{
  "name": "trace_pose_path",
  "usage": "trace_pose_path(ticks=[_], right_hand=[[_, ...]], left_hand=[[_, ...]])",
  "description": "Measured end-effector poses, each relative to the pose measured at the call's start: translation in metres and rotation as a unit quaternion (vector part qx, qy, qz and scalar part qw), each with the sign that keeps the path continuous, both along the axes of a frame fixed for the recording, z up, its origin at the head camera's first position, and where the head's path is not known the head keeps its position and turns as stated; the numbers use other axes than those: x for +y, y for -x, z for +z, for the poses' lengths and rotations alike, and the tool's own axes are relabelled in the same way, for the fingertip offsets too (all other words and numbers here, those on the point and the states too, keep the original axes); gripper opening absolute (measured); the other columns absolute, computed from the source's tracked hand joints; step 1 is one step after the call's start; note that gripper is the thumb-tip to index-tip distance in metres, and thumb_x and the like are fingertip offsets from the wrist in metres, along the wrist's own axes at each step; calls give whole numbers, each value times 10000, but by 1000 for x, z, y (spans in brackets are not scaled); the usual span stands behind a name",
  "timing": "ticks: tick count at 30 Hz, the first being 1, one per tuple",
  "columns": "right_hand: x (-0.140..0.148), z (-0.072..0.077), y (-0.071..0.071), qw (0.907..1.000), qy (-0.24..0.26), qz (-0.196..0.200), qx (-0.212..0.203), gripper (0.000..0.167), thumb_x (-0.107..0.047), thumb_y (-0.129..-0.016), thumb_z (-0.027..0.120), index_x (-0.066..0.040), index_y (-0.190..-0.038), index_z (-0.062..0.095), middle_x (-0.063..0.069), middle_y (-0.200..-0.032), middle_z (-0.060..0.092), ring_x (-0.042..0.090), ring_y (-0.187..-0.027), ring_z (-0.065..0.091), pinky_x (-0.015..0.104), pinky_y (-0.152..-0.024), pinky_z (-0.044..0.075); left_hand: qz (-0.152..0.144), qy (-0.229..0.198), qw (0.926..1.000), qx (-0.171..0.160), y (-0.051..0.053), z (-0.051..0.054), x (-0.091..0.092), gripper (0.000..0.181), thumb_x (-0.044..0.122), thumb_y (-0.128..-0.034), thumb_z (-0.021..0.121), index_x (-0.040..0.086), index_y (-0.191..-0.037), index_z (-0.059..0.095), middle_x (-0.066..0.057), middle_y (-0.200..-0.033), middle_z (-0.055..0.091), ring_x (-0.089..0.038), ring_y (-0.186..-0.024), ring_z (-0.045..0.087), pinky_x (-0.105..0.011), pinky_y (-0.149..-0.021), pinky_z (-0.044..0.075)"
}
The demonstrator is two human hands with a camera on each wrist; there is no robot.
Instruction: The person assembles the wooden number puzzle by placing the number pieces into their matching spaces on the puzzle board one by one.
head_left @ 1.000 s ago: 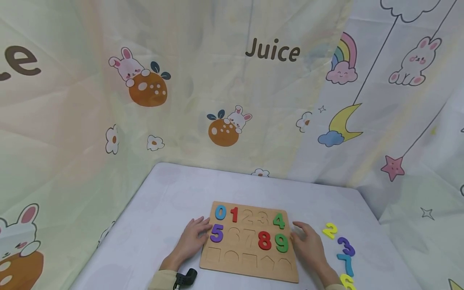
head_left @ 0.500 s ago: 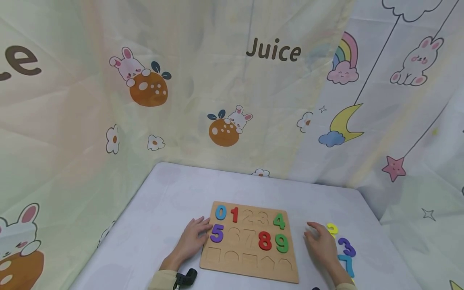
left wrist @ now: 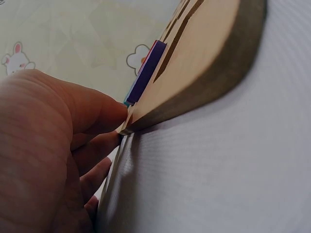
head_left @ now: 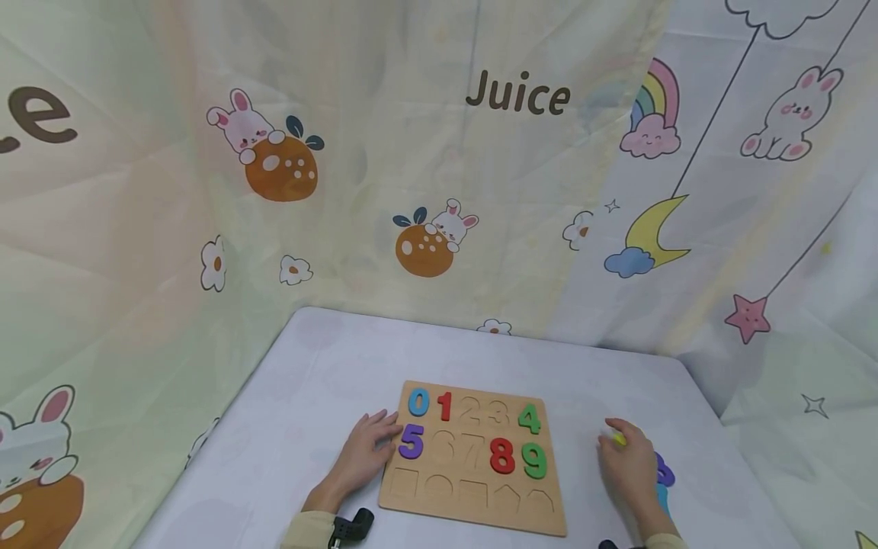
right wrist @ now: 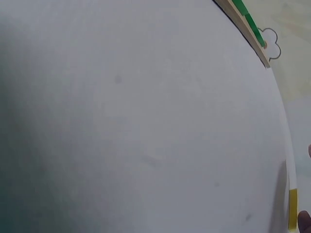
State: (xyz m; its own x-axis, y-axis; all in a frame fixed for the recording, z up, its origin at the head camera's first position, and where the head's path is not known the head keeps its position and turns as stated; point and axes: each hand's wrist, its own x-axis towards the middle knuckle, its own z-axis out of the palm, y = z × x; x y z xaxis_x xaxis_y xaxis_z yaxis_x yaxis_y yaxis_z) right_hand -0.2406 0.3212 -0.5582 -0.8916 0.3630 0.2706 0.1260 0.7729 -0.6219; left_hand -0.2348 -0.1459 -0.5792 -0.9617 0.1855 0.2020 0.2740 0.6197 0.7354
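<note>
A wooden number puzzle board (head_left: 473,488) lies on the table with blue 0, red 1, green 4, purple 5, red 8 and green 9 pieces on it. My left hand (head_left: 363,454) rests at its left edge, fingers extended. In the left wrist view, the thumb (left wrist: 114,114) and a fingertip touch the board's edge near the purple 5 (left wrist: 146,73). My right hand (head_left: 629,461) is over the loose pieces at the right. A yellow number 2 (head_left: 620,439) shows between its thumb and forefinger. In the right wrist view that yellow piece (right wrist: 292,208) lies on the table, with a fingertip beside it.
A purple 3 (head_left: 664,470) and a blue 7 (head_left: 662,499) lie partly hidden behind the right hand. The white table (head_left: 329,358) is bordered by printed fabric walls (head_left: 357,152). A black wrist device (head_left: 353,526) sits on the left wrist.
My right hand has left the board's right edge and moved right to the yellow 2, covering more of the loose pieces. The left hand has stayed at the board's left edge.
</note>
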Motion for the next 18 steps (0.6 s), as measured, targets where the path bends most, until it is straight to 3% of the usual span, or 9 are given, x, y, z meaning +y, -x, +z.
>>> trace_pose_path(ticks=[9, 18], right_hand=[[6, 7, 0, 9982, 115, -357, -469, 501, -66, -849, 617, 40, -1326, 510, 313, -1393, 411, 507, -1280, 350, 645, -1077, 285], [14, 8, 0, 9952, -167, -207, -938, 596, -95, -847, 628, 61, -1389, 433, 352, -1414, 355, 536, -1296, 321, 659, -1091, 267]], left_hand=[[-10, -8, 10000, 1, 0, 0, 0, 303, 103, -897, 643, 81, -1196, 691, -51, -1396, 565, -301, -1392, 393, -515, -1208, 156], [-18, -6, 10000, 23, 0, -1, 0, 303, 97, -895, 645, 81, -1194, 692, -49, -1395, 566, -300, -1391, 394, -514, -1207, 160]])
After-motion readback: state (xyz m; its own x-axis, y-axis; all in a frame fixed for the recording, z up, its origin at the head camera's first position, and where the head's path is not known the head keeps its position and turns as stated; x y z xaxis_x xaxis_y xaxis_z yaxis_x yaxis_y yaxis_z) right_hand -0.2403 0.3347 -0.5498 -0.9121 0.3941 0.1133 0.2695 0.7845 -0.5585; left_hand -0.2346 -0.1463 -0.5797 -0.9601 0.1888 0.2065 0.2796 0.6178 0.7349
